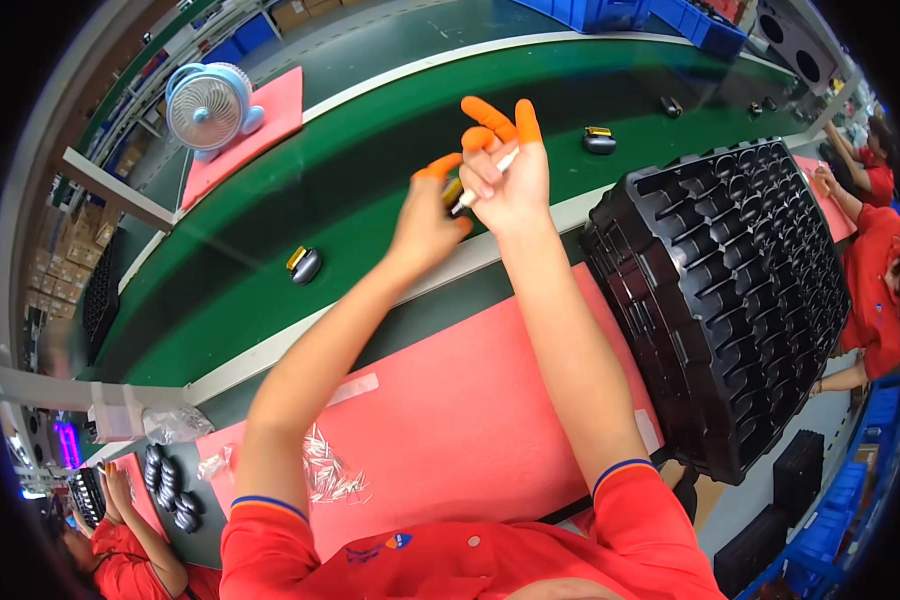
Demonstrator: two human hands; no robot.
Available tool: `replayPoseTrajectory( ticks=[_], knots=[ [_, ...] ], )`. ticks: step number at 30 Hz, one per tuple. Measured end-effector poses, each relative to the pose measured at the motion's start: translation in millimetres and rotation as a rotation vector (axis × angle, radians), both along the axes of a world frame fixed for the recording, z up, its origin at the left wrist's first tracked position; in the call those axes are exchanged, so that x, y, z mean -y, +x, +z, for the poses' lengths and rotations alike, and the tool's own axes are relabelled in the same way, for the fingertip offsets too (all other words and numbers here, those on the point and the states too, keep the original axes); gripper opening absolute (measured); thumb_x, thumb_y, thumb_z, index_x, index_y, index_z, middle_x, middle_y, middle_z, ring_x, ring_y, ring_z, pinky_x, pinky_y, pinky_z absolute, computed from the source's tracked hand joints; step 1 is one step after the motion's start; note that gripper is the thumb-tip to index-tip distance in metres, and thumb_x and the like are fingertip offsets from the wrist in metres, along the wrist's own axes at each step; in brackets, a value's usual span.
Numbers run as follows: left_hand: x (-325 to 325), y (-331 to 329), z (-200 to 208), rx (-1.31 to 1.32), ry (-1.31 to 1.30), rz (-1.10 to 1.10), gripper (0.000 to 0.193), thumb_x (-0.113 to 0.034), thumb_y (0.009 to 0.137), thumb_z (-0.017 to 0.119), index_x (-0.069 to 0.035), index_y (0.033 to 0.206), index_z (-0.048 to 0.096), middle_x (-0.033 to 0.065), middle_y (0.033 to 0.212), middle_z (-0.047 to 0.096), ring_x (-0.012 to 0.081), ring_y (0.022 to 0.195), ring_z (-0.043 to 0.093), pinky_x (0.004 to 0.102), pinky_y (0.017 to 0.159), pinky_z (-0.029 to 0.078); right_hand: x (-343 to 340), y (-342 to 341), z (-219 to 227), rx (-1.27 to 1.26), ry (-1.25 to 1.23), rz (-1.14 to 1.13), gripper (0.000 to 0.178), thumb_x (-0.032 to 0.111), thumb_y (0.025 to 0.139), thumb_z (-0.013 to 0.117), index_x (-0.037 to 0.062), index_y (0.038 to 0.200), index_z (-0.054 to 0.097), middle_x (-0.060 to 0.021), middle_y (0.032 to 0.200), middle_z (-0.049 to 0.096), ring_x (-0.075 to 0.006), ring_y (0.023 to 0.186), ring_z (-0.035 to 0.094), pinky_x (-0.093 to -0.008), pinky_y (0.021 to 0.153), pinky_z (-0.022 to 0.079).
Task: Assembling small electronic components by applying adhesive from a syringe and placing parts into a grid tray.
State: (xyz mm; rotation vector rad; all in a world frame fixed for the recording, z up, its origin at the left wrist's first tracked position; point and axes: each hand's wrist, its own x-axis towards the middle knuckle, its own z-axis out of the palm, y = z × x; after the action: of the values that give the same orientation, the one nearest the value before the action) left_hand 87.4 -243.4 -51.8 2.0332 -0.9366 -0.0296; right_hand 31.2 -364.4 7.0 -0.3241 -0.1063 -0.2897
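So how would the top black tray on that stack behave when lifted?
The top tray looks like thin moulded plastic, so probably light for its size. Its rows of pockets likely stiffen it. Its glossy surface might feel slippery.

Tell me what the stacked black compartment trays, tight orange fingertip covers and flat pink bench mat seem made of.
Stacked black compartment trays: probably moulded plastic, semi-gloss; highlights run along their ribs.
Orange fingertip covers: likely rubber or latex, matte; they fit closely.
Pink mat: perhaps foam or rubber, matte; its surface shows little glare.
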Motion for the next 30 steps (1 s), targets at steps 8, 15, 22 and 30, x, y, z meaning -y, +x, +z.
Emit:
replayPoseTrajectory(
  ticks=[8,15,22,30],
  knots=[
    [-110.4,-20.8,41.8,-0.671,-0.382,-0.045,0.077,0.006,0.064,0.076,-0.012,0.132,0.044,0.0081,0.108,0.052,0.0153,0.078,0.059,0.0240,0.054,0.050,-49.0,42.3,-6.6,0.061,0.115,0.173,0.077,0.067,0.090,0.034,-0.0025,0.109,0.061,-0.0067,0.064,0.059,-0.0114,0.041,0.031,-0.0231,0.036,0.023],
    [-114.1,-36.6,34.5,-0.289,-0.293,-0.034,0.045,-0.014,0.066,0.084,-0.006,0.104,0.062,0.0063,0.098,0.063,0.0144,0.081,0.060,0.0272,0.078,0.049,-61.8,22.5,1.2,0.190,-0.030,0.267,0.070,0.056,0.092,0.039,-0.0070,0.119,0.057,0.0003,0.055,0.035,-0.0088,0.040,0.029,-0.0219,0.034,0.023],
    [-130.5,-46.6,39.6,-0.119,-0.358,-0.033,0.032,-0.007,0.068,0.080,-0.004,0.095,0.063,0.0030,0.085,0.064,0.0093,0.076,0.057,0.0234,0.071,0.047,-87.1,18.0,4.1,0.288,-0.052,0.420,0.070,0.055,0.094,0.039,-0.0077,0.119,0.056,-0.0001,0.053,0.036,-0.0087,0.038,0.029,-0.0220,0.033,0.025],
    [-128.6,-47.6,40.1,-0.152,-0.404,-0.078,0.033,-0.008,0.067,0.078,-0.003,0.096,0.063,0.0119,0.083,0.062,0.0207,0.071,0.060,0.0297,0.068,0.049,-87.4,12.3,8.1,0.304,-0.040,0.430,0.068,0.054,0.095,0.038,-0.0073,0.119,0.056,-0.0005,0.052,0.036,-0.0078,0.037,0.029,-0.0211,0.032,0.025]
  ],
)
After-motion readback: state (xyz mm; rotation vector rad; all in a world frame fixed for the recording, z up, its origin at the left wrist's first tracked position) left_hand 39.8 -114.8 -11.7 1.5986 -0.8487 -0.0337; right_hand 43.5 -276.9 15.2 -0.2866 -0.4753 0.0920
